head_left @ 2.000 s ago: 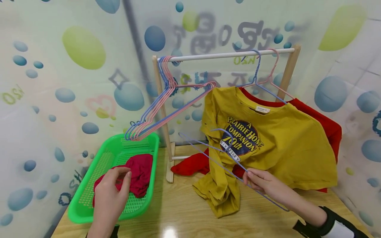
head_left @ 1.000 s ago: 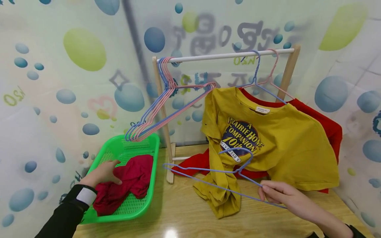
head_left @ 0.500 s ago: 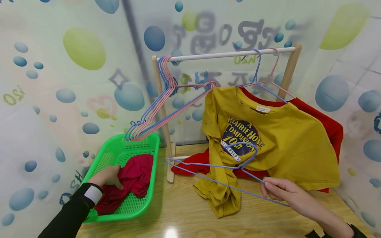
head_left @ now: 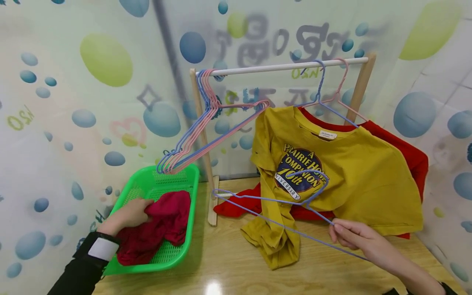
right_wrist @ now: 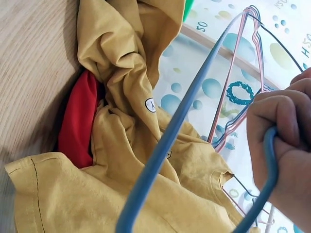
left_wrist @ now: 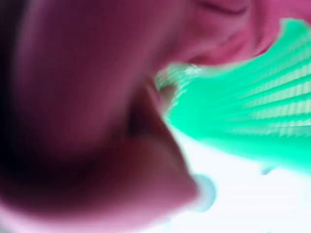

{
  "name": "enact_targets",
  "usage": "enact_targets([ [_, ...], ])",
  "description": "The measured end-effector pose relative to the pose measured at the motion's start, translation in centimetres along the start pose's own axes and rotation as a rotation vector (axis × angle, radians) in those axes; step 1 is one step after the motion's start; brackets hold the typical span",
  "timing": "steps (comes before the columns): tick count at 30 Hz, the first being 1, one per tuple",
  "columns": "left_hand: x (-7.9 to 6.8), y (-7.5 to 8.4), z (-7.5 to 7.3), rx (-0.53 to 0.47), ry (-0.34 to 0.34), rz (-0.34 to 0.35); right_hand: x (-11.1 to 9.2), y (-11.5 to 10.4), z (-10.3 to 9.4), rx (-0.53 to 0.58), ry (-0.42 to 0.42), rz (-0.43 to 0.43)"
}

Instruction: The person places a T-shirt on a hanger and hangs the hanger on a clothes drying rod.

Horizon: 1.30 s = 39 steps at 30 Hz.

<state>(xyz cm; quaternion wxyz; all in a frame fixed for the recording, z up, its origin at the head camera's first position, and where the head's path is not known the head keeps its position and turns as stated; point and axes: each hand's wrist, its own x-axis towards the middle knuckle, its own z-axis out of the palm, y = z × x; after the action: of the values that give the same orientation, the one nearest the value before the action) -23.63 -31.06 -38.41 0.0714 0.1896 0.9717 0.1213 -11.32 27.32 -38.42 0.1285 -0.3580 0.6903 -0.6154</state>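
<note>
In the head view my left hand [head_left: 130, 214] reaches into the green basket [head_left: 194, 196], its fingertips pinching a crumpled dark red garment [head_left: 167, 219] at the upper left part. The left wrist view is blurred, with curled fingers close to the lens and the garment behind them. At right, my right hand [head_left: 354, 237] grips a blue hanger [head_left: 307, 202] by one shoulder, hook upward, in front of a hanging yellow T-shirt [head_left: 354, 176]. From the right wrist view, the curled fingers wrap around the hanger's wire [right_wrist: 167, 138].
A wooden rack with a white rail [head_left: 265, 69] stands at the back. Several blue and pink hangers [head_left: 206, 123] hang bunched at its left end. Behind the yellow T-shirt hangs a red garment [head_left: 414, 159]. A yellow sleeve [head_left: 276, 246] droops onto the wooden table [head_left: 228, 262].
My left hand has gone down into the basket and now pinches the garment, raising its edge slightly. The hanger in my right hand swung lower and levelled, then shifted slightly right and up.
</note>
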Motion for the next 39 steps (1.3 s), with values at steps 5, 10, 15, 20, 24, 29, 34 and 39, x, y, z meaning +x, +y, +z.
enact_targets([
  [5, -1.1, 2.9, -3.3, -0.165, 0.018, 0.131, -0.2, -0.1, -0.3, -0.001, 0.025, -0.032],
  [10, -2.3, 5.2, -5.1, -0.184, 0.029, 0.219, -0.4, -0.3, -0.4, 0.0, 0.037, -0.037],
  [15, -3.3, 7.5, -6.4, -0.301, 0.064, 0.277, -0.7, -0.2, -0.7, -0.009, 0.047, -0.056],
  [20, -3.4, 10.5, -7.9, -0.444, 0.197, 0.367, -1.1, -0.3, -1.1, -0.049, 0.099, -0.068],
  [24, -3.2, 13.1, -8.8, -0.617, 0.261, 0.395, -1.5, -0.6, -1.6, -0.079, 0.171, -0.057],
  [29, -1.9, 16.7, -9.1, -0.796, 0.309, 0.467, -2.3, -1.3, -2.5, -0.099, 0.233, -0.052],
  [34, -0.1, 20.0, -9.2, -0.829, 0.319, 0.54, -3.0, -1.9, -3.3, -0.106, 0.275, -0.054],
  [39, 1.2, 22.8, -8.9, -0.926, 0.298, 0.592, -3.7, -2.2, -3.6, -0.112, 0.325, -0.033],
])
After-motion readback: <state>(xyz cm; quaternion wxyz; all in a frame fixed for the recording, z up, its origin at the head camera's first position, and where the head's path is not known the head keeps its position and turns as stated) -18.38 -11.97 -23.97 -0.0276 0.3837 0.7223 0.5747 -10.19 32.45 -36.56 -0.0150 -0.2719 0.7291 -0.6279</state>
